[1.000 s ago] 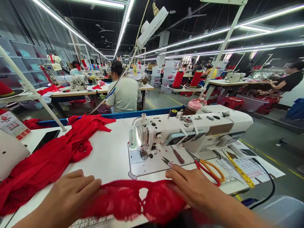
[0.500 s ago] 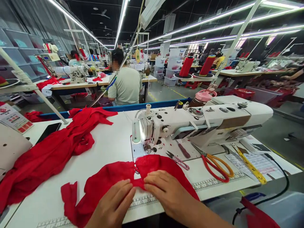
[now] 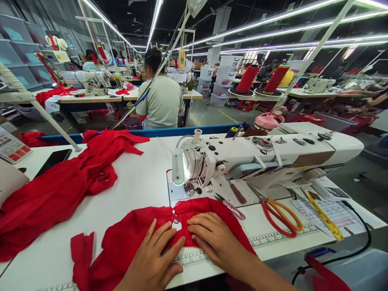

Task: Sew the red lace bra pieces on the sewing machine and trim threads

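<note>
The left hand (image 3: 154, 260) lay flat, fingers spread, pressing the red lace piece (image 3: 127, 238) onto the counter (image 3: 136, 190). Just beside it, the right hand (image 3: 214, 238) rested open on the same lace. Beyond both hands stood the sewing machine (image 3: 257, 155); scissors (image 3: 279, 212) lay right of the right hand.

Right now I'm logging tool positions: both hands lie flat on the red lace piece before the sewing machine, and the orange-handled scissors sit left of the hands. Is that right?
Not quite. In the head view the orange-handled scissors lie right of the hands, under the sewing machine arm. The rest holds: left hand and right hand lie flat on the red lace piece.
</note>
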{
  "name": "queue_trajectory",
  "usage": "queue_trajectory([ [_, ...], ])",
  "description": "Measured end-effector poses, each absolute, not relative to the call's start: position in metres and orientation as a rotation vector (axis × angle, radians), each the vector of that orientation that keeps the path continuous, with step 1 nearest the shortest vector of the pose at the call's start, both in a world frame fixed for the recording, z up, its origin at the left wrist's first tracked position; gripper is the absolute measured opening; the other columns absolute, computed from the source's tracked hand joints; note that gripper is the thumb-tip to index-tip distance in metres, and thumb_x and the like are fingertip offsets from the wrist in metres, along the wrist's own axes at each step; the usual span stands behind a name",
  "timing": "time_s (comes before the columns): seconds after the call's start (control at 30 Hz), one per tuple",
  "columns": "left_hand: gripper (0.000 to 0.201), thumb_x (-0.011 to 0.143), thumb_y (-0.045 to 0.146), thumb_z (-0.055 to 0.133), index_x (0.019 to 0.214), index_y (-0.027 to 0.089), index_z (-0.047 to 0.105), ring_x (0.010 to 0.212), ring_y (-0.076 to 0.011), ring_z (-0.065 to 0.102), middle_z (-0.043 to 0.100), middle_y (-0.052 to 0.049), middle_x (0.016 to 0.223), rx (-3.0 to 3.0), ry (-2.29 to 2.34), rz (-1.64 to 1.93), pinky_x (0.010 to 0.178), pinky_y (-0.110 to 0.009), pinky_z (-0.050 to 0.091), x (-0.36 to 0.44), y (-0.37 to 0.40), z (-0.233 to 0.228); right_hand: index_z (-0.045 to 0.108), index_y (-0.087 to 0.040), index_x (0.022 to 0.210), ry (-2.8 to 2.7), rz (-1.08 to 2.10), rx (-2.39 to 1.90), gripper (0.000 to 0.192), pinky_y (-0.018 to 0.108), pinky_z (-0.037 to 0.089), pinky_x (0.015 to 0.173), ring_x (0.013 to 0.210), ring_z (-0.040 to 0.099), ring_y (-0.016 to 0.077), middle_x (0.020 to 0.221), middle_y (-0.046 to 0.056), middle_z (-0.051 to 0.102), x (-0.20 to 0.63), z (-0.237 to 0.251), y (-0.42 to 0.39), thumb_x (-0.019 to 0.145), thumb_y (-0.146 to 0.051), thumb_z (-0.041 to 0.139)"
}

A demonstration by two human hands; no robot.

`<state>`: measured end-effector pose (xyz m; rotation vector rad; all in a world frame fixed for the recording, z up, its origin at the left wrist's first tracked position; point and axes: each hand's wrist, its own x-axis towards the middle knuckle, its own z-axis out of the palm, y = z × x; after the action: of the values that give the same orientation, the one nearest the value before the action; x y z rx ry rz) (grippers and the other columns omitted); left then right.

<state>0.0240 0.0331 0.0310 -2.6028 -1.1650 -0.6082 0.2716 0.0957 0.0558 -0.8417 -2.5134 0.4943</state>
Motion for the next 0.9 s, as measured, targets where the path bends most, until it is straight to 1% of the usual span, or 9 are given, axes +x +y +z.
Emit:
queue_trajectory([
  [0.13, 0.039, 0.099, 0.039, 0.056, 0.135, 0.023, 0.061, 0.128, -0.0265, 0.056, 0.068, -0.008, 0.124, -2.619, -1.151, -0.560, 0.120, -0.057, 0.028, 0.022, 0.033, 0.034, 0.064, -0.022, 0.113, -2.501, 0.527, -0.875, 0.021, 0.041, 0.045, 0.096, 0.104, 0.061, 0.0211, 0.112, 0.006, 0.070, 0.264, 0.059, 0.097, 0.102, -0.016, 0.048],
  [0.23, 0.040, 0.099, 0.039, 0.057, 0.136, 0.023, 0.060, 0.130, -0.0265, 0.054, 0.067, -0.008, 0.126, -2.618, -1.161, -0.558, 0.122, -0.057, 0.023, 0.022, 0.033, 0.034, 0.064, -0.022, 0.110, -2.502, 0.523, -0.856, 0.020, 0.037, 0.043, 0.090, 0.099, 0.059, 0.0192, 0.109, 0.005, 0.069, 0.254, 0.060, 0.098, 0.102, -0.014, 0.048],
  [0.37, 0.044, 0.099, 0.040, 0.057, 0.140, 0.025, 0.057, 0.132, -0.0272, 0.051, 0.065, -0.009, 0.129, -2.616, -1.164, -0.559, 0.121, -0.058, 0.023, 0.021, 0.031, 0.028, 0.065, -0.022, 0.106, -2.536, 0.538, -0.888, 0.010, 0.035, 0.042, 0.091, 0.103, 0.058, 0.0187, 0.110, 0.003, 0.068, 0.247, 0.059, 0.105, 0.099, -0.021, 0.058],
  [0.47, 0.048, 0.099, 0.041, 0.055, 0.145, 0.028, 0.052, 0.133, -0.0286, 0.050, 0.062, -0.011, 0.134, -2.615, -1.164, -0.556, 0.117, -0.059, 0.031, 0.019, 0.029, 0.023, 0.063, -0.024, 0.116, -2.526, 0.615, -0.947, 0.022, 0.037, 0.040, 0.099, 0.113, 0.056, 0.0198, 0.120, 0.003, 0.066, 0.251, 0.059, 0.108, 0.094, -0.023, 0.065],
  [0.57, 0.058, 0.097, 0.049, 0.056, 0.151, 0.031, 0.043, 0.138, -0.0382, 0.045, 0.051, -0.017, 0.147, -2.605, -1.185, -0.542, 0.104, -0.066, 0.043, 0.016, 0.028, 0.023, 0.060, -0.027, 0.127, -2.513, 0.682, -1.002, 0.040, 0.042, 0.037, 0.106, 0.122, 0.053, 0.0232, 0.132, 0.005, 0.061, 0.258, 0.061, 0.109, 0.089, -0.023, 0.070],
  [0.67, 0.071, 0.091, 0.062, 0.058, 0.154, 0.035, 0.037, 0.142, -0.0470, 0.036, 0.035, -0.019, 0.159, -2.639, -1.216, -0.509, 0.098, -0.071, 0.045, 0.011, 0.027, 0.026, 0.058, -0.029, 0.133, -2.541, 0.731, -1.022, 0.049, 0.046, 0.033, 0.111, 0.128, 0.050, 0.0249, 0.138, 0.005, 0.058, 0.262, 0.062, 0.108, 0.086, -0.026, 0.074],
  [0.73, 0.070, 0.094, 0.064, 0.051, 0.155, 0.035, 0.034, 0.145, -0.0444, 0.033, 0.031, -0.016, 0.162, -2.699, -1.253, -0.483, 0.102, -0.070, 0.042, 0.006, 0.028, 0.027, 0.057, -0.029, 0.135, -2.562, 0.736, -1.017, 0.052, 0.046, 0.033, 0.112, 0.129, 0.049, 0.0249, 0.139, 0.005, 0.057, 0.263, 0.061, 0.108, 0.086, -0.029, 0.074],
  [0.83, 0.057, 0.104, 0.047, 0.040, 0.158, 0.032, 0.027, 0.146, -0.0330, 0.038, 0.041, -0.010, 0.158, -2.703, -1.426, -0.501, 0.110, -0.062, 0.041, -0.002, 0.031, 0.022, 0.056, -0.030, 0.137, -2.571, 0.714, -1.013, 0.053, 0.046, 0.032, 0.112, 0.130, 0.048, 0.0250, 0.140, 0.005, 0.056, 0.264, 0.060, 0.109, 0.086, -0.030, 0.073],
  [0.9, 0.056, 0.104, 0.038, 0.045, 0.157, 0.031, 0.027, 0.143, -0.0284, 0.042, 0.048, -0.006, 0.154, -2.640, -1.538, -0.519, 0.114, -0.058, 0.038, -0.004, 0.033, 0.017, 0.056, -0.030, 0.136, -2.569, 0.707, -1.014, 0.053, 0.048, 0.031, 0.113, 0.130, 0.048, 0.0254, 0.139, 0.005, 0.057, 0.264, 0.059, 0.109, 0.086, -0.031, 0.073],
])
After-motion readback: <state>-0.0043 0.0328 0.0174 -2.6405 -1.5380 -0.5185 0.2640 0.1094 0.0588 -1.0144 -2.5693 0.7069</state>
